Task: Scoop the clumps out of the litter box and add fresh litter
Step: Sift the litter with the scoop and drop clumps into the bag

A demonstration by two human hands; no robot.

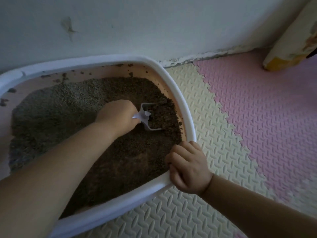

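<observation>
Friend: What's likely to be going wrong here?
Me: I'm digging the scoop (148,117) into the far right corner of the litter box (185,107) — my left hand (118,115) is curling its fingers tight round the handle. Lifting fast, I'm risking flinging grains onto the floor mat (223,134).
Friend: And the box?
Me: It's holding brown litter (68,109), crumbs clinging to its walls — my right hand (188,167) is gripping the near rim with its fingers.

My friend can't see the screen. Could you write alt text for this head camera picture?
A person's left hand holds a white scoop dug into dark litter in a white-rimmed litter box, while the right hand grips the box's near rim. The box sits on cream and pink foam mats beside a wall.
</observation>
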